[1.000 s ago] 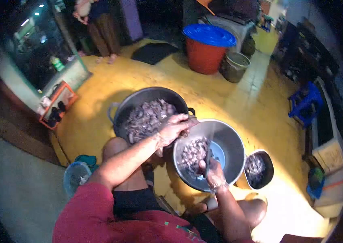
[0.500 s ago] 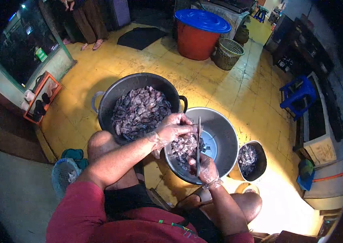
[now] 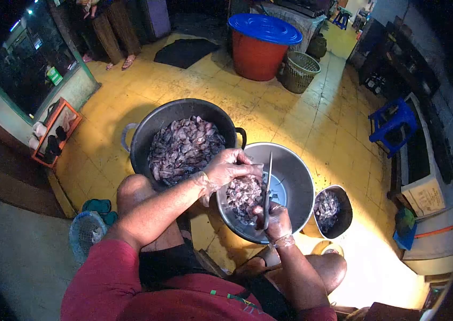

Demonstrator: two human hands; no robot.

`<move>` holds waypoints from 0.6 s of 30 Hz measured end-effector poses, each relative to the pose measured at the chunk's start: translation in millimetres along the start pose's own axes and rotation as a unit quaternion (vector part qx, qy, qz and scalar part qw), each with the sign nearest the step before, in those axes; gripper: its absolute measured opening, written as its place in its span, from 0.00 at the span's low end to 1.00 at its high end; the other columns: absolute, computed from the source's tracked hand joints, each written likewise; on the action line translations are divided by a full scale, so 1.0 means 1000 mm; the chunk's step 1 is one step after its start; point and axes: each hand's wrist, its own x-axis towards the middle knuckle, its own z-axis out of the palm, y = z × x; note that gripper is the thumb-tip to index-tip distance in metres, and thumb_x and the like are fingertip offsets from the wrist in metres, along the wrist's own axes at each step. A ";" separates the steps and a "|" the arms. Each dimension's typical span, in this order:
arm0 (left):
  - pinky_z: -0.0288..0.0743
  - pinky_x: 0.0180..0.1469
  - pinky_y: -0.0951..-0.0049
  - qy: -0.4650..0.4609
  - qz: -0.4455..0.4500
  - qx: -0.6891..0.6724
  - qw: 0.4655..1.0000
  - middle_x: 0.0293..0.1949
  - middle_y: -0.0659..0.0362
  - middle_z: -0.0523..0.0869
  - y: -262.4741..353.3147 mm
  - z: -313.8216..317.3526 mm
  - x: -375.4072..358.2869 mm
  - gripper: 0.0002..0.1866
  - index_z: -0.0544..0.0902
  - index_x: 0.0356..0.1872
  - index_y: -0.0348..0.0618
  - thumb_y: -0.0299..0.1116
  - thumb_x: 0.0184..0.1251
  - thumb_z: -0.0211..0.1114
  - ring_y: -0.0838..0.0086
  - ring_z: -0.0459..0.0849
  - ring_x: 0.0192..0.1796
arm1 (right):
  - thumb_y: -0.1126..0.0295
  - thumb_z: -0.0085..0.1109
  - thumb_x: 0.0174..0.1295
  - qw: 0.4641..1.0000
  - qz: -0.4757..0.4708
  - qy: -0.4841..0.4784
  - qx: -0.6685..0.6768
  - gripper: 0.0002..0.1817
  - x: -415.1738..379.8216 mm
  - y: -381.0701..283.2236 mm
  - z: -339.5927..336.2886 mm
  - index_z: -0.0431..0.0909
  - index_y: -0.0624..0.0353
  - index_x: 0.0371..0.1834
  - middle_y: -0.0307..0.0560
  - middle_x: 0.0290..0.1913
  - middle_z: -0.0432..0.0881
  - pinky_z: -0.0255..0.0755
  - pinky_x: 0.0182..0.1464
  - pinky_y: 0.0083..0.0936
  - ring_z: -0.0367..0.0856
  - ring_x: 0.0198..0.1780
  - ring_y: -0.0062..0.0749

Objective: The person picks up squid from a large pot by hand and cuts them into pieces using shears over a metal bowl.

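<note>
Red bin [image 3: 258,53] and rest of room now sit higher and further left in frame than second ago; blur gone. Left hand [image 3: 232,170], mid-frame, now lower over grey basin [image 3: 300,182]. Bladed tool [image 3: 269,182] in right hand [image 3: 279,220] now further right, gap showing beside left fingers [image 3: 252,169].

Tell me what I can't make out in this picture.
Head view, all:
Whether the left hand holds a piece: its fingers cover the spot.
Floor of the large black tub: buried under the heap.
Head of the standing person: cut off by top edge.
Print on the carton: too small.
</note>
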 end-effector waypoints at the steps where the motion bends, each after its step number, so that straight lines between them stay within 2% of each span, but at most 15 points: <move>1: 0.80 0.40 0.77 0.000 0.003 0.002 1.000 0.37 0.56 0.86 0.000 -0.001 0.001 0.07 0.76 0.36 0.39 0.21 0.62 0.67 0.75 0.86 0.39 | 0.51 0.71 0.55 0.999 0.013 0.002 0.045 0.25 -0.002 -0.006 0.000 0.82 0.66 0.38 0.45 0.23 0.82 0.73 0.34 0.29 0.79 0.27 0.28; 2: 0.80 0.40 0.77 0.014 0.004 -0.019 1.000 0.38 0.54 0.86 0.000 -0.002 0.002 0.07 0.76 0.36 0.39 0.22 0.63 0.67 0.74 0.86 0.40 | 0.48 0.69 0.57 0.996 -0.040 0.004 -0.076 0.27 0.003 -0.001 -0.004 0.81 0.67 0.39 0.46 0.25 0.82 0.73 0.34 0.28 0.79 0.28 0.28; 4: 0.81 0.41 0.76 0.019 0.007 -0.097 0.995 0.39 0.53 0.86 0.007 0.003 -0.002 0.07 0.76 0.36 0.40 0.22 0.64 0.66 0.74 0.86 0.40 | 0.48 0.67 0.58 0.998 -0.042 -0.030 -0.045 0.27 0.001 0.003 -0.002 0.80 0.67 0.40 0.47 0.28 0.83 0.73 0.36 0.30 0.79 0.30 0.29; 6: 0.82 0.41 0.75 0.015 0.005 -0.089 0.996 0.39 0.54 0.86 0.001 -0.001 0.000 0.06 0.76 0.36 0.40 0.22 0.64 0.66 0.74 0.86 0.39 | 0.47 0.65 0.59 0.997 -0.042 -0.063 -0.013 0.28 0.001 0.002 0.000 0.80 0.67 0.42 0.48 0.30 0.83 0.73 0.37 0.31 0.80 0.32 0.31; 9: 0.82 0.40 0.73 0.012 0.003 -0.095 0.995 0.37 0.56 0.85 -0.011 0.000 -0.001 0.06 0.76 0.37 0.39 0.22 0.64 0.66 0.74 0.86 0.37 | 0.50 0.65 0.60 0.993 -0.082 -0.078 -0.025 0.28 -0.002 -0.001 0.005 0.79 0.67 0.48 0.53 0.39 0.84 0.73 0.48 0.36 0.80 0.41 0.37; 10: 0.83 0.40 0.73 0.001 -0.015 -0.072 0.997 0.37 0.57 0.85 -0.012 0.001 -0.002 0.06 0.77 0.37 0.39 0.22 0.63 0.67 0.74 0.85 0.36 | 0.50 0.66 0.58 0.996 -0.040 -0.061 -0.045 0.28 -0.001 0.002 0.006 0.80 0.66 0.49 0.53 0.39 0.85 0.73 0.49 0.33 0.81 0.42 0.34; 14: 0.82 0.39 0.75 0.012 -0.010 -0.003 1.000 0.36 0.58 0.84 -0.011 -0.001 0.001 0.07 0.78 0.35 0.38 0.23 0.62 0.68 0.75 0.85 0.35 | 0.51 0.68 0.58 0.995 -0.031 -0.046 -0.087 0.27 0.002 0.008 0.003 0.81 0.65 0.48 0.52 0.38 0.86 0.73 0.48 0.31 0.82 0.40 0.33; 16: 0.81 0.37 0.76 0.022 0.000 0.021 1.000 0.35 0.58 0.84 -0.009 -0.003 0.004 0.07 0.78 0.35 0.38 0.23 0.61 0.69 0.75 0.85 0.35 | 0.52 0.71 0.57 0.995 -0.043 -0.024 -0.085 0.24 0.000 0.003 0.004 0.80 0.67 0.37 0.39 0.23 0.79 0.69 0.29 0.24 0.75 0.25 0.22; 18: 0.81 0.37 0.75 0.009 -0.001 0.015 1.000 0.35 0.58 0.84 -0.010 -0.006 0.005 0.08 0.77 0.34 0.38 0.23 0.60 0.70 0.76 0.84 0.34 | 0.53 0.70 0.57 0.994 -0.076 -0.023 -0.069 0.23 0.000 0.000 0.004 0.80 0.68 0.36 0.40 0.24 0.79 0.69 0.28 0.24 0.75 0.24 0.23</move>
